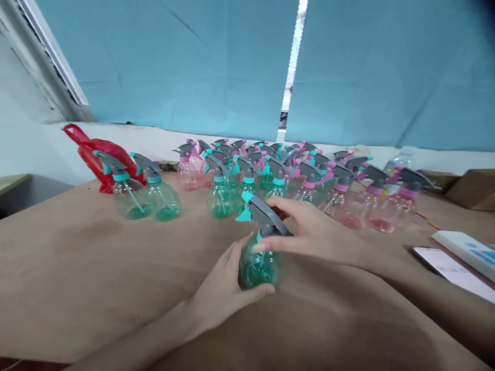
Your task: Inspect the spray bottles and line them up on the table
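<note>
A clear green spray bottle (258, 268) with a grey and teal trigger head is between my hands, near the middle of the view. My left hand (220, 286) wraps round its lower left side, thumb across the front. From the right, my right hand (305, 229) grips the collar below the spray head, its thumb or finger at the neck. The bottle tilts slightly. Just behind it stand more green spray bottles (221, 198) with teal collars. Pink spray bottles (390, 208) with pink collars stand to the right.
Two green spray bottles (164, 201) stand apart on the left before a red plastic bag (102, 157). At right lie a phone (450, 270) and a white box (469, 252). Cardboard boxes (474, 188) are at the back right. Brown covering lies over the table (154, 278).
</note>
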The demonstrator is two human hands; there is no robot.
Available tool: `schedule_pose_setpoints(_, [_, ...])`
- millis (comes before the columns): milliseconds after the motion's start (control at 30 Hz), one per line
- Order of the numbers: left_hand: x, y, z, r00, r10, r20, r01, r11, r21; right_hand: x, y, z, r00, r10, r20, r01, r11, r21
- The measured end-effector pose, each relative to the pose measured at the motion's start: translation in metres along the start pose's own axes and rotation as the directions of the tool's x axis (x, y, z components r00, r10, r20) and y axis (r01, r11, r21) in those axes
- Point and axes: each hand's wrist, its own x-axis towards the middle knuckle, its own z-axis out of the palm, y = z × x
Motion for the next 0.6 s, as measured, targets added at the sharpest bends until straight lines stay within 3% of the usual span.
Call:
schedule_pose_setpoints(100, [0.008,0.01,0.014,0.997,0.048,0.066,-0.043,0.996,-0.074,-0.022,0.021,-0.003,0.999,0.007,0.044,-0.013,0.99,0.138])
schedule_pose_setpoints(300, [0.031,0.028,0.047,0.981,0.146,0.13,-0.131,0.985,-0.116,-0.047,0.049,0.005,0.983,0.068,-0.173,-0.01,0.95,0.313])
schedule_pose_setpoints(467, [0.055,0.033,0.071,0.969,0.196,0.15,-0.174,0.973,-0.149,-0.052,0.063,0.002,0.938,0.12,-0.326,-0.015,0.952,0.307])
schedule_pose_setpoints(600, [0.07,0.031,0.079,0.964,0.204,0.17,-0.188,0.976,-0.107,-0.051,0.074,-0.001,0.91,0.193,-0.367,-0.026,0.91,0.414])
